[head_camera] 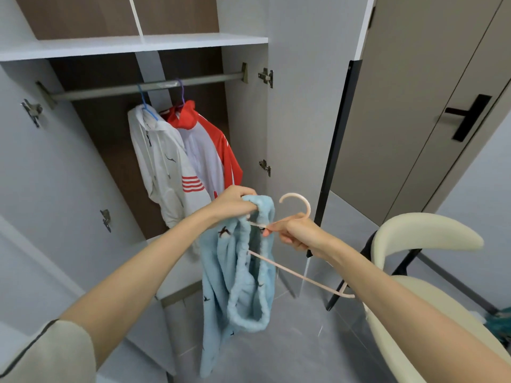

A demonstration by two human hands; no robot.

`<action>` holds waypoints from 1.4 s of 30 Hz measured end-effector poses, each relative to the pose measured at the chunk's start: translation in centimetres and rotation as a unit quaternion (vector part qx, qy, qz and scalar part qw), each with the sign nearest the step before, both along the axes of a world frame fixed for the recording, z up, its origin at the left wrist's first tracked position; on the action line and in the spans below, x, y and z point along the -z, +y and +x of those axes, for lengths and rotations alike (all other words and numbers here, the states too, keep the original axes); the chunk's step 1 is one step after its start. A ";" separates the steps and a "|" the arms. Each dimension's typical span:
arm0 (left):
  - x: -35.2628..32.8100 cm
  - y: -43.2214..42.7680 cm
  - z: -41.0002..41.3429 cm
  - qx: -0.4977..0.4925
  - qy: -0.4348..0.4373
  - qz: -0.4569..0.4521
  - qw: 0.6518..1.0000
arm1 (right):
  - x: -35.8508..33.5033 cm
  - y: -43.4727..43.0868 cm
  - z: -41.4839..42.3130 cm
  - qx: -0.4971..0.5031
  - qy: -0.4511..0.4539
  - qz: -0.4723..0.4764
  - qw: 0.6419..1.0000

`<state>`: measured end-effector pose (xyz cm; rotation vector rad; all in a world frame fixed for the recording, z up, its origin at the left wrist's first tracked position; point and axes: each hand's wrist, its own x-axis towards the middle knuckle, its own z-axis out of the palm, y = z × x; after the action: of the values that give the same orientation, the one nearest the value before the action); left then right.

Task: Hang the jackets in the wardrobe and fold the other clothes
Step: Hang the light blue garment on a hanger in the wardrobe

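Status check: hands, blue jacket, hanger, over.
Left hand grips blue jacket at collar. Right hand holds pink hanger, one end inside jacket. Rail bare beside red jacket.

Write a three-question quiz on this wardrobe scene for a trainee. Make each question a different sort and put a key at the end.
1. True or false: the white jacket and the red-and-white jacket both hang on the rail.
2. The right hand holds: A) a pink hanger; B) a blue hanger; C) a door handle.
3. Fill in the colour: the left hand grips a ____ fleece garment.

Key: 1 true; 2 A; 3 light blue.
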<state>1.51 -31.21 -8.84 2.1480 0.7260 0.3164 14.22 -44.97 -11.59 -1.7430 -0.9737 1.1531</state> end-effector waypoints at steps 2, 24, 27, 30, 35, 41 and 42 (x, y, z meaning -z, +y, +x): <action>-1.2 -0.7 0.0 0.045 0.005 0.019 0.999 | -0.4 0.2 -0.4 0.021 -0.002 0.049 0.999; -3.2 1.2 -2.7 0.014 -0.113 0.231 0.966 | 3.9 -1.9 -4.0 0.261 -0.150 0.373 0.877; -3.8 1.0 -3.5 0.013 -0.121 0.202 0.972 | 6.7 -0.9 -5.8 0.194 -0.154 0.301 0.921; -4.4 1.1 -4.7 -0.001 -0.147 0.147 0.978 | 7.0 0.8 -6.8 0.156 -0.088 0.288 0.941; -3.6 1.8 -7.5 -0.056 -0.212 0.101 0.971 | 8.1 1.8 -4.9 -0.047 -0.205 0.157 0.965; -1.4 3.3 -10.9 -0.114 -0.244 0.109 0.957 | 11.9 -1.7 0.2 -0.153 -0.442 -0.158 0.870; -0.9 3.6 -11.4 -0.109 -0.237 0.113 0.959 | 12.4 -2.4 1.0 -0.134 -0.475 -0.200 0.846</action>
<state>-9.85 -27.59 -7.92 2.0788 0.6671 1.0368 15.20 -47.33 -23.97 -2.6789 -1.6782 0.6128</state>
